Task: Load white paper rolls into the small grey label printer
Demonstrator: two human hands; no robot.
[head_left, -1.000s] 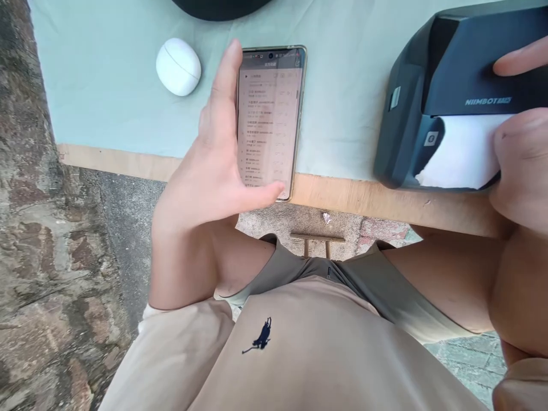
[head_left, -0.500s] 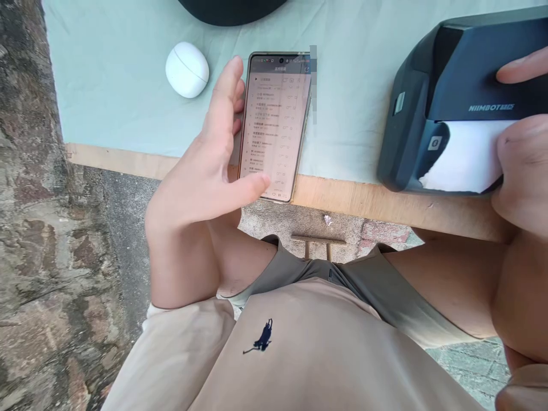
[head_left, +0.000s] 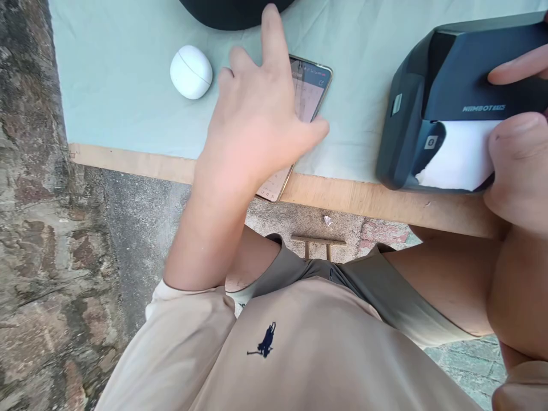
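Note:
My left hand is over a smartphone that lies tilted on the cloth, its lit screen partly hidden. The thumb and fingers are spread, with the index finger stretched toward the far side; I cannot tell whether they touch the screen. My right hand, partly cut off by the picture's edge, grips a dark blue label printer. One finger rests on its lid and the thumb lies at the front, over white paper with a torn lower edge that sticks out of the printer.
A white rounded case with a seam lies left of the phone. A black object with a curved edge stands at the back. Pale green cloth covers the table, whose wooden front edge is bare. A stone wall stands at the left.
My left hand has moved from the phone's left side to over it, reaching farther right and away. The phone now lies more tilted, its top turned right. My right hand stays on the printer.

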